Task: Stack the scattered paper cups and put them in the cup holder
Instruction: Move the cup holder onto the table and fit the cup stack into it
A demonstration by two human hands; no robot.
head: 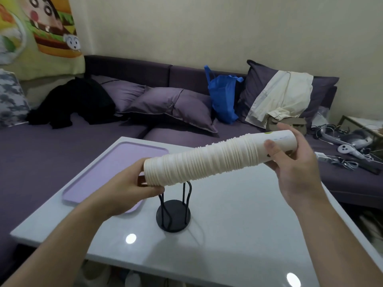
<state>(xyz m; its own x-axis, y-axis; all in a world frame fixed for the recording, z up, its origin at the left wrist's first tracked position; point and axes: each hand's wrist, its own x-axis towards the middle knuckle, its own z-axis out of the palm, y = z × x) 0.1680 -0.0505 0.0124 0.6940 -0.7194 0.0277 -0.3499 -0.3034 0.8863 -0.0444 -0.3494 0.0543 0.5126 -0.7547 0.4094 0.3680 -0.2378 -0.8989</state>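
Cups [217,157] were already nested into one long white stack, held nearly sideways in the air right above the holder [173,212]. Left hand [132,187] was wrapped around the wide rim end, thumb underneath and fingers curled over the far side. Right hand [290,160] was clamped on the narrow bottom end, thumb across the front. Gripping both ends made sense to me: a stack that long would probably sag or pull apart in the middle if held from one end only.

Holder was the black wire kind with a round base, standing on the white table [238,235], directly under the left end of the stack. Its upper part was hidden behind the cups and left hand, so I couldn't see the opening. A lilac tray [107,168] lay just left of the holder, and I couldn't spot any loose cups on it.

My guess is the stacking was done and only the drop-in remained. That would need the stack tipped upright first, narrow end down, then lined up over the wires.
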